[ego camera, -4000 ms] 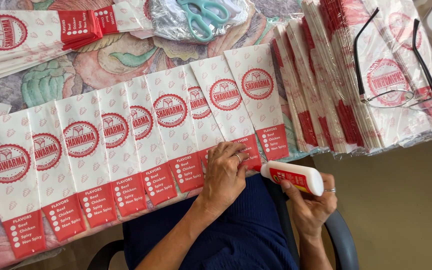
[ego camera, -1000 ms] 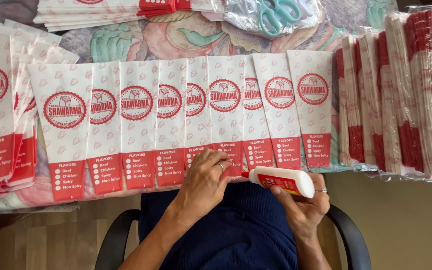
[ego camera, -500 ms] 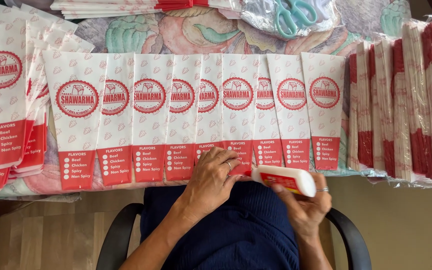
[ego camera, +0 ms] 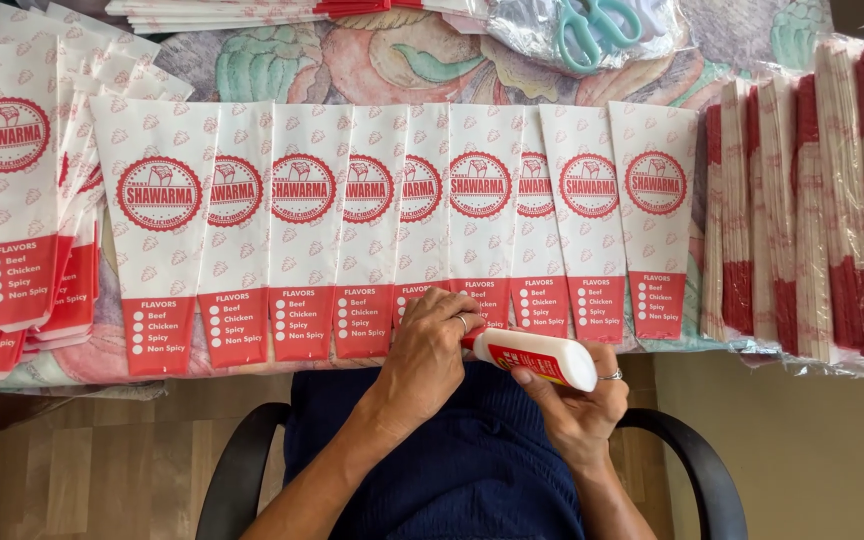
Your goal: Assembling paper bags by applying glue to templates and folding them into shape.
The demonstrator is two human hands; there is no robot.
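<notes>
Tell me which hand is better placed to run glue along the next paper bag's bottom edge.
Right. The right hand holds the glue bottle, its nozzle end at the bags' bottom edges. The left hand rests on a bag's red strip, probably steadying it.

Soft, even daylight fills the head view, bright on the row of white paper sleeves [ego camera: 392,220] and free of hard shadows. Foil wrapping [ego camera: 532,25] at the top edge throws mild glare. Focus is sharp throughout, with slight bending toward the frame's corners.
</notes>
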